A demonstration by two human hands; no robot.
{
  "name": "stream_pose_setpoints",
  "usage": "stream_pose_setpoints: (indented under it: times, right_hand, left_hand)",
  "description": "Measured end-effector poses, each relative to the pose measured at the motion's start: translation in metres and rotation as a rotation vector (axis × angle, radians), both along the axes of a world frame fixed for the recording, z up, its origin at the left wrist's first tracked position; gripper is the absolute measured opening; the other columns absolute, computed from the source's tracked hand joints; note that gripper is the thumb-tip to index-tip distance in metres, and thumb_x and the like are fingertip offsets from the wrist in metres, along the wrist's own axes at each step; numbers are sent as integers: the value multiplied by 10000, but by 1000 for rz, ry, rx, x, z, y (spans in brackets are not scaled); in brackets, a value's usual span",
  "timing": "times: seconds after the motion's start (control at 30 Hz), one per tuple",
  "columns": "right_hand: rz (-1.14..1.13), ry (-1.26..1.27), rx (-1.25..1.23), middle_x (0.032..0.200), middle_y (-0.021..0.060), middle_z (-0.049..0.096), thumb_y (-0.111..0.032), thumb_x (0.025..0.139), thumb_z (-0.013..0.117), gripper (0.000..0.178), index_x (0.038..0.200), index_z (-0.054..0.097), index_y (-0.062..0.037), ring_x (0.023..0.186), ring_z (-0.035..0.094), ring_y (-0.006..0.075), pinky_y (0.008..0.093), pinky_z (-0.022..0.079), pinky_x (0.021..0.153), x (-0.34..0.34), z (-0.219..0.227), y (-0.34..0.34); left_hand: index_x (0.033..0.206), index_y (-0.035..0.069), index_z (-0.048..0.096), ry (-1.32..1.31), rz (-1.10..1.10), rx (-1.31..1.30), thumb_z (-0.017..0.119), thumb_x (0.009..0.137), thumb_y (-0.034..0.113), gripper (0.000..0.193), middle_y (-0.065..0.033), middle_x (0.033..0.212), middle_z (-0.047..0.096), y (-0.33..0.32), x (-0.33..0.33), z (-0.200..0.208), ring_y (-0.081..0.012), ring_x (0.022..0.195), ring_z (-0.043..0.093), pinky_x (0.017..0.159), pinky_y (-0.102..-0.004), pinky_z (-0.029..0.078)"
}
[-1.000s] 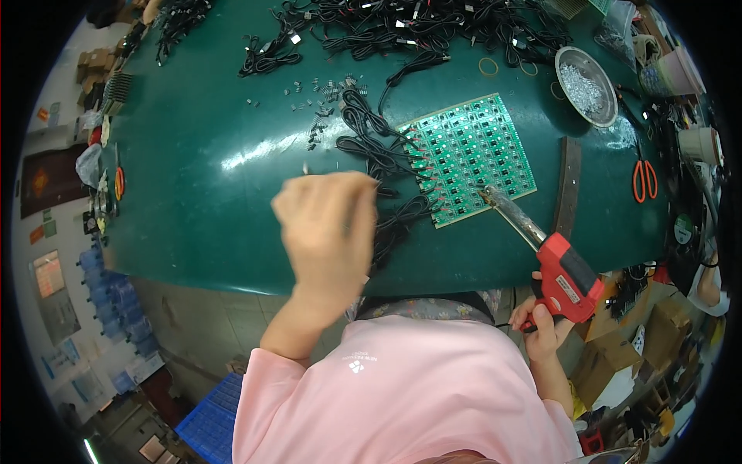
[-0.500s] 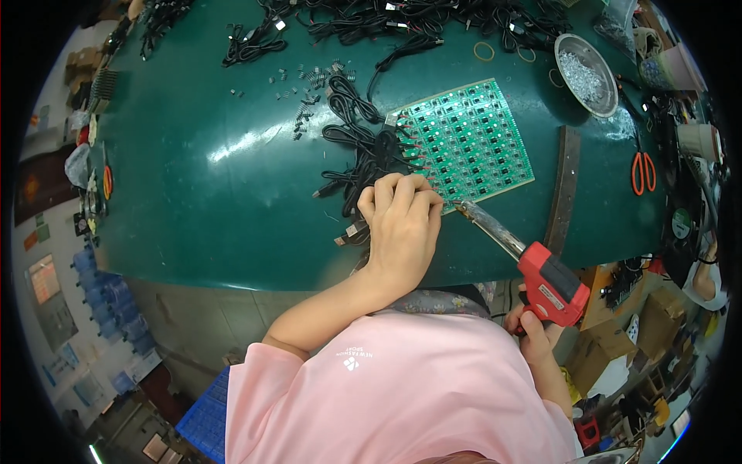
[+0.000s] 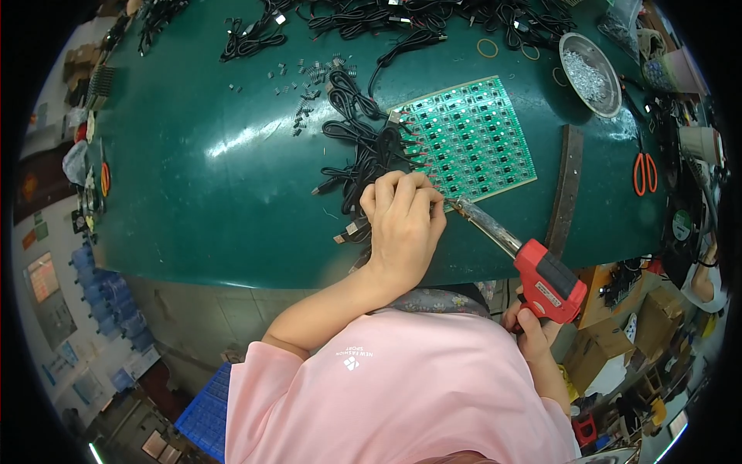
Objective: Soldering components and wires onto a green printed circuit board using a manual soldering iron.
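Note:
My right hand (image 3: 532, 331) is wrapped round the grip of a red and black soldering gun (image 3: 550, 283). Its metal tip meets the near left corner of a green circuit board panel (image 3: 473, 141), beside my left fingertips. Bent and pinched together, the fingers of my left hand (image 3: 403, 228) are at that same corner; what they pinch is hidden beneath them. Black USB cables (image 3: 376, 155) lie bunched along the panel's left edge, their red wire ends reaching onto it. Part of this bunch disappears under my left hand.
Small black parts (image 3: 313, 77) are scattered beyond the cables. More black cables (image 3: 348, 29) line the far edge. At the right are a metal bowl (image 3: 613, 100) of small clear pieces, a dark flat bar (image 3: 566, 185) and orange-handled scissors (image 3: 639, 174). Rubber bands (image 3: 487, 48) lie near the bowl.
The soldering gun has shifted slightly left, its tip coming closer to my left fingertips. My left hand stays nearly in place at the panel's corner.

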State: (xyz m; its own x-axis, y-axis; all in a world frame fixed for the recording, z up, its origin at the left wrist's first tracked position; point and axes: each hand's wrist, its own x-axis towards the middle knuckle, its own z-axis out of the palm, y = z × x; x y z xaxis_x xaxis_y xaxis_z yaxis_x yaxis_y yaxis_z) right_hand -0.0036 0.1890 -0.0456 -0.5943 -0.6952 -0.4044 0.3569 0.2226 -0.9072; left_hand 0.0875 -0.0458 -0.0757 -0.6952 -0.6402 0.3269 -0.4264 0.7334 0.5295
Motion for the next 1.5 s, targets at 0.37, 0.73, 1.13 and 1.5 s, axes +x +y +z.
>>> stream_pose_setpoints:
  times: [0.37, 0.73, 1.13, 1.5]
  right_hand:
    - [21, -12, 26, 677, 88, 573, -106, 867, 578, 331, 1151, 480, 35, 558, 537, 148, 287, 451, 512, -4, 6, 3]
    - [-1, -25, -13, 665, 105, 575, -137, 872, 590, 400, 1208, 460, 37, 554, 543, 165, 304, 463, 508, -4, 4, 8]
    - [-15, 24, -63, 675, 117, 580, -114, 871, 562, 408, 1229, 442, 43, 558, 547, 174, 308, 469, 518, -3, 1, 12]
    - [-4, -27, -63, 732, 99, 599, -138, 868, 595, 413, 1222, 474, 37, 612, 561, 168, 310, 474, 559, 8, -11, 30]
  left_hand:
    - [836, 55, 605, -8, 6, -20, 731, 661, 21, 218, -40, 953, 576, 1, -2, -3, -262, 962, 509, 843, -405, 308]
    - [841, 53, 605, -28, 3, -31, 726, 675, 27, 207, -42, 954, 574, 0, -1, 0, -264, 969, 506, 846, -408, 310]
    - [898, 42, 636, -180, -462, -13, 671, 738, 34, 164, -54, 893, 578, -39, 9, 18, -216, 812, 528, 723, -335, 389]
    - [932, 16, 654, -93, -741, 129, 655, 723, 5, 209, -74, 917, 585, -67, 10, 12, -237, 847, 529, 759, -348, 428]
